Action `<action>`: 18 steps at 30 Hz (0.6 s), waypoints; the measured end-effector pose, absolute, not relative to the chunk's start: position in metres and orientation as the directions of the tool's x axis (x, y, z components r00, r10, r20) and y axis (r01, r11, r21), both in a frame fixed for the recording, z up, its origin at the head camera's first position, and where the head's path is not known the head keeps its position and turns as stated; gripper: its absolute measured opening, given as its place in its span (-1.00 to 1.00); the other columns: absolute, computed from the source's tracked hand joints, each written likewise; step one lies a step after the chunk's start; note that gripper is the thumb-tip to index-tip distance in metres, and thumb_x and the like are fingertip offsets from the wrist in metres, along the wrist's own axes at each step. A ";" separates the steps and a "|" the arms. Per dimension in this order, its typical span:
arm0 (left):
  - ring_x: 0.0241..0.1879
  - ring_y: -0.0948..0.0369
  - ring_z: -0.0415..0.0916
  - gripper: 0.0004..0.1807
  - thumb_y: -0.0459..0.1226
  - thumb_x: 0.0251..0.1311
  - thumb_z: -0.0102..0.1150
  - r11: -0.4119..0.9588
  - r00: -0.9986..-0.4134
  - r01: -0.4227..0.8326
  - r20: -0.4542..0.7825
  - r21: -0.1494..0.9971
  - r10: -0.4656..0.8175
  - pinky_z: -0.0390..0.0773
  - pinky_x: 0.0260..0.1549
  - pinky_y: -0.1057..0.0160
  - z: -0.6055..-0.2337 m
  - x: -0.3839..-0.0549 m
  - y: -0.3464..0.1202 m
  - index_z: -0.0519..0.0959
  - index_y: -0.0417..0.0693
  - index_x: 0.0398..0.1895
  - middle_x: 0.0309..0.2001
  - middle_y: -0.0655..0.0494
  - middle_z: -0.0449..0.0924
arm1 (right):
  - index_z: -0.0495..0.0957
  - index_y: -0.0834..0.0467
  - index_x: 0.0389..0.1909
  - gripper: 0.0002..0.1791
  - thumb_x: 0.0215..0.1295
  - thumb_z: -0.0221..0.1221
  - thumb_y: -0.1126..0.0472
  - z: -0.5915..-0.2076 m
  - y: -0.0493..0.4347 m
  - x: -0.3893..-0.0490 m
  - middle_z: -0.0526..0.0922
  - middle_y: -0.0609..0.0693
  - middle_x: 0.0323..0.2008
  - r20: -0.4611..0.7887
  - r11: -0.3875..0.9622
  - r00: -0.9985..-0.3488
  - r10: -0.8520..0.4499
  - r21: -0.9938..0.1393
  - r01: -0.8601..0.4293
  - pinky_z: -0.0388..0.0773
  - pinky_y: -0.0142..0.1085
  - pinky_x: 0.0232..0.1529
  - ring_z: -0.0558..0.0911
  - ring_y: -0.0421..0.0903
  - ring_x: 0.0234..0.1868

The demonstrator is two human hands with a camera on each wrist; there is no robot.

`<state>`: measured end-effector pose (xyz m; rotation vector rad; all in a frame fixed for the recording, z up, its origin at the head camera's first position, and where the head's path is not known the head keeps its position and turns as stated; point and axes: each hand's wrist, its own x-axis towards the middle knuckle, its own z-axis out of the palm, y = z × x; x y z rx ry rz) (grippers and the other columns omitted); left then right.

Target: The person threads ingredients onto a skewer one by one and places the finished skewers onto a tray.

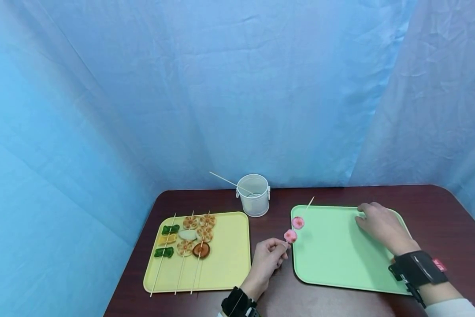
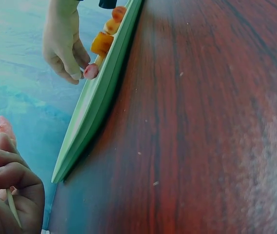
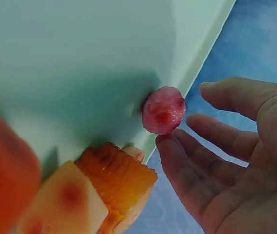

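Note:
My left hand (image 1: 264, 263) pinches the lower end of a wooden skewer (image 1: 310, 201). Two pink pieces of toy food (image 1: 291, 236) are threaded on it, over the left edge of the green tray (image 1: 340, 273). At the tray's far right, my right hand (image 1: 386, 229) reaches down with its fingers spread. A loose pink piece (image 3: 163, 111) lies between its thumb and fingers in the right wrist view; a fingertip is at its lower edge, the thumb apart. Beside it sit a yellow-orange corn piece (image 3: 119, 180), a beige piece (image 3: 63, 200) and an orange piece (image 3: 4, 165).
On the left, a yellow tray (image 1: 229, 264) bears three loaded skewers, with green, yellow, white and brown toy pieces. A small white bucket (image 1: 255, 206) stands behind the trays, a bare skewer (image 1: 223, 179) leaning in it. Blue cloth (image 1: 237, 88) hangs behind the table.

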<state>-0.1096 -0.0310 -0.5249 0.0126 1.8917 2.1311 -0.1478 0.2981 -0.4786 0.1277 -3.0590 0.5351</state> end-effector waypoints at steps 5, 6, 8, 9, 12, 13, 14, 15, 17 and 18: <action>-0.67 0.39 0.22 -0.80 -0.38 0.26 0.18 -0.101 -0.958 -0.209 -0.182 0.973 0.223 0.15 -0.72 0.44 -0.525 -0.110 -0.031 0.67 -0.42 -0.21 -0.61 0.25 0.49 | 0.56 0.56 0.01 -0.63 0.34 0.23 0.33 -0.481 0.299 -0.150 0.57 0.43 -0.16 0.028 0.943 -0.997 -0.069 -0.325 -0.074 0.55 0.12 -0.23 0.60 0.34 -0.15; -0.67 0.39 0.22 -0.80 -0.38 0.26 0.18 -0.102 -0.958 -0.208 -0.182 0.973 0.223 0.15 -0.72 0.44 -0.525 -0.110 -0.031 0.67 -0.42 -0.21 -0.61 0.24 0.49 | 0.56 0.56 -0.01 -0.65 0.34 0.21 0.34 -0.481 0.299 -0.150 0.57 0.42 -0.18 0.025 0.944 -0.997 -0.071 -0.320 -0.075 0.54 0.12 -0.24 0.59 0.32 -0.17; -0.67 0.40 0.22 -0.79 -0.38 0.27 0.19 -0.103 -0.958 -0.207 -0.181 0.973 0.221 0.15 -0.72 0.44 -0.525 -0.110 -0.031 0.67 -0.43 -0.21 -0.61 0.24 0.49 | 0.57 0.52 -0.08 -0.72 0.32 0.15 0.37 -0.483 0.300 -0.150 0.57 0.35 -0.27 0.022 0.949 -0.997 -0.075 -0.306 -0.078 0.51 0.05 -0.29 0.55 0.24 -0.28; -0.67 0.39 0.22 -0.79 -0.38 0.27 0.19 -0.103 -0.958 -0.207 -0.181 0.973 0.221 0.16 -0.72 0.44 -0.526 -0.110 -0.030 0.67 -0.43 -0.21 -0.61 0.24 0.49 | 0.58 0.49 -0.13 -0.76 0.30 0.13 0.38 -0.483 0.299 -0.151 0.57 0.30 -0.31 0.024 0.951 -0.997 -0.078 -0.298 -0.081 0.48 0.02 -0.33 0.52 0.18 -0.33; -0.66 0.39 0.23 -0.80 -0.38 0.26 0.19 -0.102 -0.959 -0.207 -0.181 0.973 0.219 0.16 -0.70 0.44 -0.526 -0.110 -0.030 0.67 -0.42 -0.23 -0.61 0.24 0.49 | 0.56 0.35 -0.29 -0.88 0.28 0.06 0.39 -0.486 0.298 -0.151 0.48 0.11 -0.46 0.020 0.956 -0.996 -0.085 -0.280 -0.087 0.32 -0.09 -0.42 0.37 0.04 -0.43; -0.66 0.39 0.23 -0.81 -0.38 0.27 0.19 -0.103 -0.959 -0.208 -0.182 0.973 0.218 0.17 -0.70 0.44 -0.526 -0.110 -0.030 0.67 -0.41 -0.23 -0.61 0.23 0.49 | 0.54 0.29 -0.35 -0.90 0.28 0.05 0.39 -0.488 0.297 -0.151 0.44 0.06 -0.49 0.020 0.957 -0.996 -0.086 -0.275 -0.088 0.27 -0.11 -0.44 0.33 0.02 -0.45; -0.66 0.39 0.24 -0.81 -0.38 0.27 0.19 -0.104 -0.959 -0.208 -0.182 0.973 0.218 0.17 -0.69 0.44 -0.526 -0.110 -0.030 0.67 -0.41 -0.24 -0.61 0.23 0.49 | 0.52 0.25 -0.39 -0.90 0.28 0.04 0.40 -0.488 0.296 -0.151 0.40 0.03 -0.51 0.018 0.958 -0.996 -0.085 -0.275 -0.087 0.24 -0.13 -0.46 0.32 0.00 -0.46; -0.66 0.39 0.24 -0.81 -0.39 0.27 0.19 -0.105 -0.959 -0.209 -0.183 0.972 0.219 0.17 -0.69 0.45 -0.526 -0.110 -0.030 0.67 -0.41 -0.23 -0.60 0.23 0.49 | 0.48 0.20 -0.44 -0.88 0.28 0.04 0.40 -0.489 0.296 -0.151 0.35 0.00 -0.53 0.017 0.958 -0.996 -0.085 -0.274 -0.086 0.20 -0.14 -0.47 0.30 -0.01 -0.48; -0.65 0.38 0.24 -0.81 -0.39 0.27 0.19 -0.106 -0.958 -0.210 -0.183 0.972 0.221 0.17 -0.69 0.45 -0.526 -0.110 -0.030 0.67 -0.42 -0.23 -0.60 0.23 0.49 | 0.40 0.14 -0.52 -0.81 0.27 0.03 0.40 -0.491 0.295 -0.151 0.27 -0.04 -0.56 0.019 0.957 -0.996 -0.083 -0.278 -0.085 0.13 -0.16 -0.48 0.26 -0.03 -0.50; -0.65 0.39 0.23 -0.80 -0.38 0.27 0.19 -0.106 -0.958 -0.210 -0.183 0.972 0.222 0.16 -0.69 0.45 -0.527 -0.110 -0.030 0.67 -0.43 -0.22 -0.60 0.23 0.49 | 0.36 0.11 -0.55 -0.78 0.26 0.03 0.40 -0.491 0.295 -0.151 0.24 -0.04 -0.56 0.019 0.956 -0.997 -0.081 -0.281 -0.083 0.11 -0.17 -0.49 0.25 -0.04 -0.50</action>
